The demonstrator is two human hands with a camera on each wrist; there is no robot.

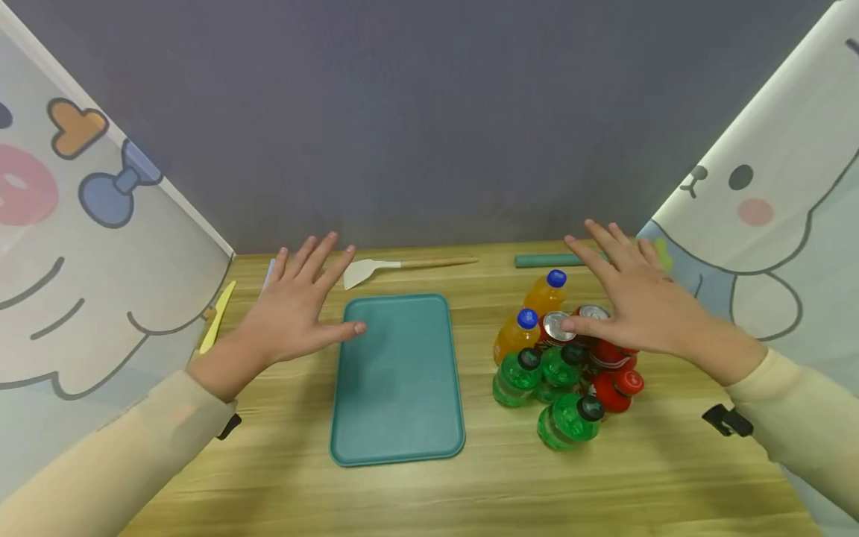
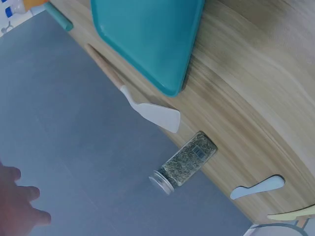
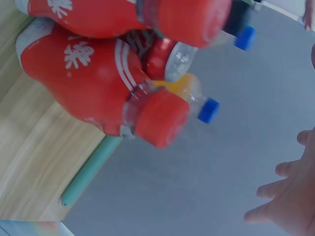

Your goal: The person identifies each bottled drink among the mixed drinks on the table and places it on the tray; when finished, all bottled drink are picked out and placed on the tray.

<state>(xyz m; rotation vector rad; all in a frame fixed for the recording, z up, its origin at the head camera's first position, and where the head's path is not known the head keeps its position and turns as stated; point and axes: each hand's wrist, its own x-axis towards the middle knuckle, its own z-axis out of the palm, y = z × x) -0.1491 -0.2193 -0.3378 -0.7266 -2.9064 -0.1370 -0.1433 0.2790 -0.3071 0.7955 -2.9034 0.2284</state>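
My left hand [image 1: 288, 313], fingers spread, hovers near the left edge of a teal tray [image 1: 399, 380] and holds nothing. Also empty, my right hand [image 1: 647, 302] spreads its fingers above a cluster of drinks and partly covers it. The cluster has orange bottles [image 1: 515, 339] with blue caps, green bottles [image 1: 569, 424] with black caps, red bottles [image 1: 612, 391] and silver-topped cans [image 1: 557, 327]. In the left wrist view, a clear jar of dried herbs [image 2: 187, 160] lies on its side; the left hand hides it in the head view.
Behind the tray lies a white spatula [image 1: 362, 272] with a wooden handle. A teal stick [image 1: 546, 260] lies at the back right. On the left are a yellow knife [image 1: 217, 319] and a pale blue knife [image 2: 258, 187]. A grey wall [image 1: 416, 127] rises behind, with cartoon-printed panels either side.
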